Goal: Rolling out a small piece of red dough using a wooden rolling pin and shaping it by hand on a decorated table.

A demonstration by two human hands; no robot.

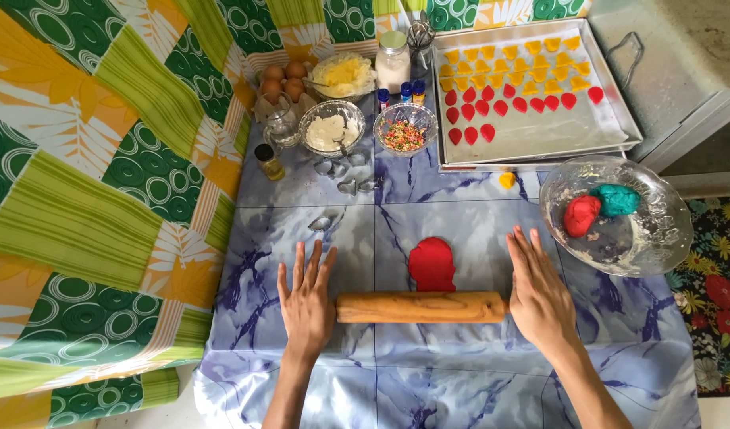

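Here, both hands lie flat, fingers spread and pointing away. The left hand (306, 300) and right hand (539, 295) press the ends of a wooden rolling pin (420, 307). It lies over flat red dough (432, 264).

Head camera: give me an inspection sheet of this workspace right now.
Surface: blue marbled sheet over the worktop.
Job's things: wooden rolling pin lies across the near edge of a flattened red dough.
Clutter: baking tray with yellow and red cut shapes; glass bowl holding red and teal dough balls; eggs, bowl of flour, bowl of sprinkles, metal cutters.
Grippers: left hand and right hand flat, open, on the pin's ends.
Cables: nothing seen.
Surroundings: green and yellow patterned cloth at left, flowered mat at right.
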